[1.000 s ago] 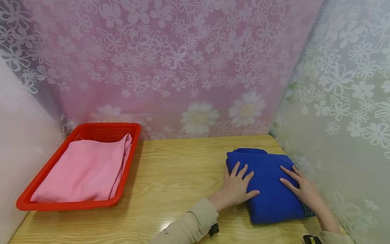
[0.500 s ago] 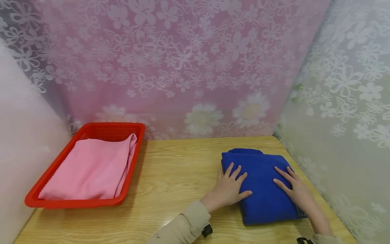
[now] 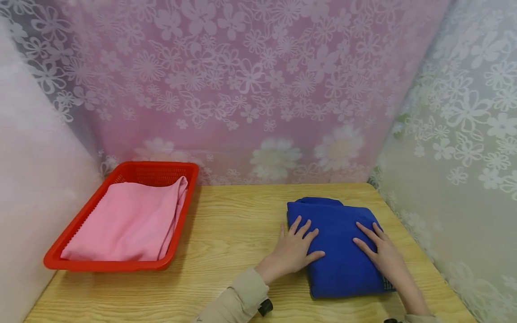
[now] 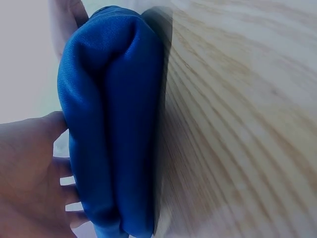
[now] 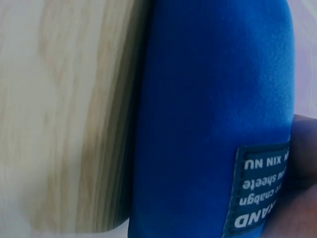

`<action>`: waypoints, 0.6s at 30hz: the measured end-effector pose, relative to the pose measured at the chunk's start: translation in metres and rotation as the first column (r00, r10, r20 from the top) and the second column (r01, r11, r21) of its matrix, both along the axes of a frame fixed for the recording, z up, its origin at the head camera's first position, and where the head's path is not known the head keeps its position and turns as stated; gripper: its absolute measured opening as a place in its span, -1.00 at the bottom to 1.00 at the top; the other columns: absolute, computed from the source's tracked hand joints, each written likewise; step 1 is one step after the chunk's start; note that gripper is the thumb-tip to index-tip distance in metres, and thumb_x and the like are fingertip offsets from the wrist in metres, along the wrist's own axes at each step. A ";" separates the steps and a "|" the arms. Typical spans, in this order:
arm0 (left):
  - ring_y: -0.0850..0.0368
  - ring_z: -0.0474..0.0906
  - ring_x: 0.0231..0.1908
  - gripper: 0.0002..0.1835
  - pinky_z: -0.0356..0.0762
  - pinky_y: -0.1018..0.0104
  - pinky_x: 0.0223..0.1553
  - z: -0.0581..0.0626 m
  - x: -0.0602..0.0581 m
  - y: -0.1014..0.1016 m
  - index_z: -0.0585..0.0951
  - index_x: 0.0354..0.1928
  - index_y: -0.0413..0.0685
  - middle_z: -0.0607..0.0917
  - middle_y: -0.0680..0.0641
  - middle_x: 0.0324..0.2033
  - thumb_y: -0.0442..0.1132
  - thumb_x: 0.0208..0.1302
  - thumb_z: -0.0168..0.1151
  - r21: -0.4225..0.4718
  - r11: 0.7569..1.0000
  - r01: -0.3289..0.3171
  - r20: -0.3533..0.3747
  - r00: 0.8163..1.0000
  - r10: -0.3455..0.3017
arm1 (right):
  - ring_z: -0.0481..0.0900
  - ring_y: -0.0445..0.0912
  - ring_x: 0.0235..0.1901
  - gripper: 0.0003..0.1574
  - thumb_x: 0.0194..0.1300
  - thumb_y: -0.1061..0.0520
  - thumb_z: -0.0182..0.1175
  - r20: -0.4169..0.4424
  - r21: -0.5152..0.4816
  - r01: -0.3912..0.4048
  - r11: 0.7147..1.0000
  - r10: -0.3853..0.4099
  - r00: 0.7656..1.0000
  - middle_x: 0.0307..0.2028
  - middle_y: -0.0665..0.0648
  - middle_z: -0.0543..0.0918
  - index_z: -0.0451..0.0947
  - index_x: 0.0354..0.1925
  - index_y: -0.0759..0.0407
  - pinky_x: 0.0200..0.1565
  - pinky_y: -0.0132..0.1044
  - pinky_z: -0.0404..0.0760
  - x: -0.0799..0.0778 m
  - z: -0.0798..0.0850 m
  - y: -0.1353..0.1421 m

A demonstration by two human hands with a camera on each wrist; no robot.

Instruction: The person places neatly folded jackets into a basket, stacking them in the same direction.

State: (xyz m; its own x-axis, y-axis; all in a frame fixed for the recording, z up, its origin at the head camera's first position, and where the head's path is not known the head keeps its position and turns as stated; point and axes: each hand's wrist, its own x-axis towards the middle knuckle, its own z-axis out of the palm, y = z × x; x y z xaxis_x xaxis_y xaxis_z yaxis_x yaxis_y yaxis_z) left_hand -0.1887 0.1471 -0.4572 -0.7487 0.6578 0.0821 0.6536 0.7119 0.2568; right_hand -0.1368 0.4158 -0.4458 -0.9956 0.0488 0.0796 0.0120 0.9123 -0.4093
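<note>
A thick, folded blue cloth lies on the right side of the table. My left hand rests on its left edge, fingers spread and nearly straight. On the opposite side, my right hand lies over the right edge with extended fingers. In the left wrist view, the cloth's rounded folded layers stand beside the left fingers. A dark label with white lettering shows on the cloth in the right wrist view, where the right hand is only partly seen.
A red plastic basket stands on the left of the wooden table, with a folded pink cloth inside. Flowered sheeting hangs behind the table, and pale walls flank both sides.
The blue cloth has slid left across the table with both hands on it, nearer the basket and away from the right table edge. The head view has also turned slightly.
</note>
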 end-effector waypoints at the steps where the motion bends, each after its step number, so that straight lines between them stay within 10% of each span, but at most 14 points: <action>1: -0.03 -0.13 0.59 -0.27 0.09 -0.35 0.41 0.000 0.000 -0.002 0.26 0.55 0.28 0.15 0.04 0.57 0.40 0.48 -0.19 0.007 1.000 -0.001 0.000 1.000 0.001 | 0.06 0.66 0.34 -0.14 0.51 -0.26 0.09 -0.002 0.000 0.000 1.000 0.000 1.000 0.44 0.68 0.02 0.24 0.52 0.19 0.11 0.58 0.25 0.000 0.000 -0.003; 18: -0.04 -0.10 0.59 -0.32 -0.03 -0.43 0.41 0.001 -0.004 -0.054 0.33 0.52 0.21 0.20 0.01 0.55 0.31 0.49 -0.05 0.060 0.997 -0.051 0.037 0.998 0.049 | 0.02 0.66 0.36 -0.20 0.54 -0.20 0.06 -0.026 0.021 -0.036 0.999 0.036 0.999 0.42 0.70 0.06 0.26 0.50 0.23 0.24 0.57 0.10 -0.007 0.000 -0.059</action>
